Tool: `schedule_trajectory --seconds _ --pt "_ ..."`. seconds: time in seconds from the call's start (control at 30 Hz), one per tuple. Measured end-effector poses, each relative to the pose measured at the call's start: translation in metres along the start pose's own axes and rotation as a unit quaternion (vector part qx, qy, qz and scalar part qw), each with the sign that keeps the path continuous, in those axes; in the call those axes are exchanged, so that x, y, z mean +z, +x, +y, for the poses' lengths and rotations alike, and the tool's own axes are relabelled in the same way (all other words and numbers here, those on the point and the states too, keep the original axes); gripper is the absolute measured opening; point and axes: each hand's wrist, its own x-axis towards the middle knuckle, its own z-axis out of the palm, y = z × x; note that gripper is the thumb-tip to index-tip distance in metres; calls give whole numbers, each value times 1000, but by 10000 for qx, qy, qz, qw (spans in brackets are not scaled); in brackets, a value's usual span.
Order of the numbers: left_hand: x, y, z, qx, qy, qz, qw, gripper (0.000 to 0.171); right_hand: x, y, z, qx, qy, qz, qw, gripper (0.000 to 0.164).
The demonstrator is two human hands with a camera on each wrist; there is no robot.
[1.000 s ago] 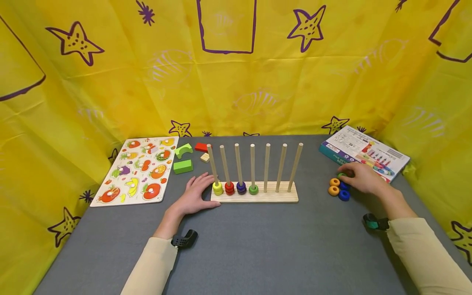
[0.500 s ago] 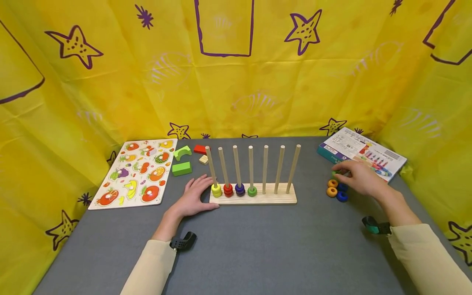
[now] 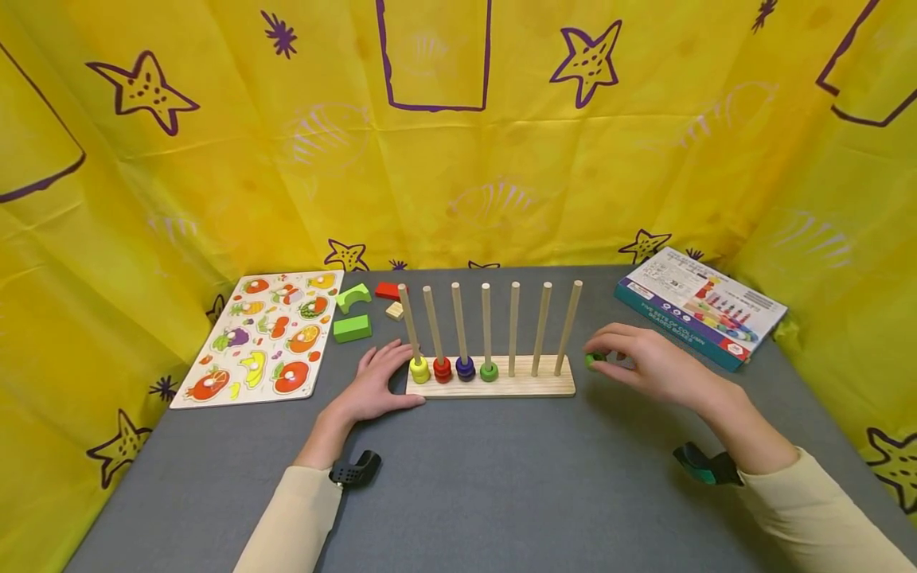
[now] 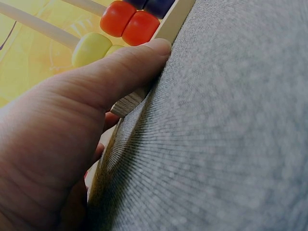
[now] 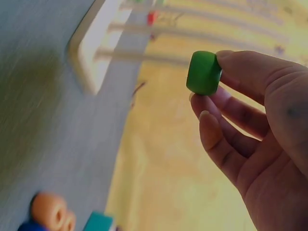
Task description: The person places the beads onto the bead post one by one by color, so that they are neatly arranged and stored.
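A wooden peg stand [image 3: 530, 386] with a row of upright pegs stands mid-table. Yellow beads [image 3: 419, 370], red beads [image 3: 442, 369] and dark blue beads [image 3: 466, 368] sit on its left pegs, and one green bead [image 3: 489, 372] on the middle peg. My left hand [image 3: 377, 384] grips the stand's left end, thumb along the front edge [image 4: 130, 65]. To the right of the stand, my right hand [image 3: 655, 362] pinches another green bead [image 5: 204, 73] between thumb and fingertips, off the table. The three rightmost pegs carry no beads.
Orange beads [image 5: 48, 210] and a blue bead [image 5: 32, 226] lie on the table, hidden behind my right hand in the head view. A toy box [image 3: 702, 306] lies back right. At left are a fruit puzzle board [image 3: 268, 338] and green blocks [image 3: 353, 328].
My right hand has lifted the green bead from the loose beads and carried it left toward the stand. The left hand has stayed on the stand.
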Motion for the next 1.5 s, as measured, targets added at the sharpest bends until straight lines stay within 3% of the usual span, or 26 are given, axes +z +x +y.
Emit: schedule_trajectory --seconds 0.2,0.37,0.67,1.03,1.2,1.5 --pt "-1 0 1 2 11 19 10000 83 4 16 -30 -1075 -74 109 9941 29" --pt "-1 0 1 -13 3 15 10000 83 -1 35 -55 -1475 19 82 9890 29" --pt "0 0 2 18 -11 24 10000 82 -18 75 -81 -1653 252 174 9858 28" --pt "0 -1 1 32 -31 63 10000 82 -33 117 -81 -1921 184 557 9796 26" --pt "1 -1 0 109 17 107 9999 82 -35 130 -80 -1728 55 499 9837 23" --pt "1 -1 0 106 48 128 9999 81 -34 141 -82 -1296 -55 23 9915 22"
